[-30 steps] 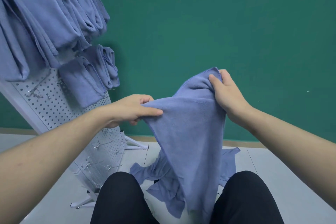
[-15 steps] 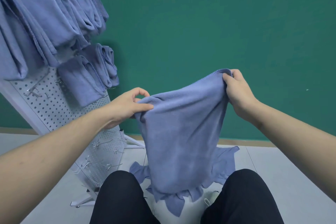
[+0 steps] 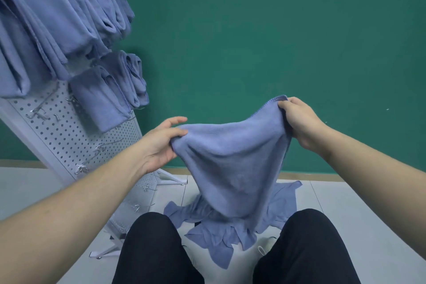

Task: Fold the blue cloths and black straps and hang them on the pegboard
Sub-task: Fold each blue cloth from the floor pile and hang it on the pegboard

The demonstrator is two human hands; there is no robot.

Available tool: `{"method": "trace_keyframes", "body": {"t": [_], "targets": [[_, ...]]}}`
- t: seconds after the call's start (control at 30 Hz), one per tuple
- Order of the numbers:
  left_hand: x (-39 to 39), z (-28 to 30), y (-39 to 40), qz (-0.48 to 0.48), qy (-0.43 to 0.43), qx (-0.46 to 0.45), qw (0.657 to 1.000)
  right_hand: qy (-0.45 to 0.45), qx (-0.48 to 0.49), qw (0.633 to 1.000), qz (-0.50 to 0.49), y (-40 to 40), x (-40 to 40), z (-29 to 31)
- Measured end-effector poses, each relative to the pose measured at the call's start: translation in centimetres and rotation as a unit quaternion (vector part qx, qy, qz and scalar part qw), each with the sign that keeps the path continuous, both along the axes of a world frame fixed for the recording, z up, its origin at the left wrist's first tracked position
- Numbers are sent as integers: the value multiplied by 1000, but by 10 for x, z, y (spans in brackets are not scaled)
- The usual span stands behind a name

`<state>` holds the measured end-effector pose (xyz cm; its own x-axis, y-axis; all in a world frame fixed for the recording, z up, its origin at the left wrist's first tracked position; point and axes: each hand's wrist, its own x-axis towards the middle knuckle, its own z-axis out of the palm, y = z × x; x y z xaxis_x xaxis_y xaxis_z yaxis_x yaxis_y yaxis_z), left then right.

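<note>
Head view: blue cloth (image 3: 232, 159) held up between the hands, above the unfolded cloths (image 3: 214, 235) on the floor. Left hand (image 3: 161, 143) pinches one corner, right hand (image 3: 297, 120) grips the other, well apart. Pegboard (image 3: 69, 136) with folded cloths (image 3: 57, 21) beyond the left hand. Risk: the thin left pinch may slip, dropping the corner into the pile. Brands, writing: none legible

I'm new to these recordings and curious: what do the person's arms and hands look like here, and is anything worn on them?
Both forearms are bare as far as the view shows: no sleeves are visible. The left hand and right hand wear no gloves, and no rings, watch or bands show. Lower down, the legs are in black trousers.
</note>
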<state>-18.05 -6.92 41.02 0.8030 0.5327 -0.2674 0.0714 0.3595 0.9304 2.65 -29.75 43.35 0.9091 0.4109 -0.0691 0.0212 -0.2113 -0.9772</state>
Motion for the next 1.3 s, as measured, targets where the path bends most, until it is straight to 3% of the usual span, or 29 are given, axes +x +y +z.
{"method": "trace_keyframes", "body": {"t": [0.13,0.4,0.63,0.87,1.3], "targets": [[2,-13,-8,105,-50,14,993,-15,-18,999,-23,-7,-1,-12],[7,-33,-34,66,21,241,968,-23,-6,998,-50,-3,-27,-30],[19,-35,-85,118,-10,272,955,9,62,997,-45,21,-73,-41],[25,-46,-116,121,-73,148,979,86,138,987,13,33,-112,-56],[20,-58,-131,135,-46,77,987,163,203,965,-23,34,-138,-73]]}}
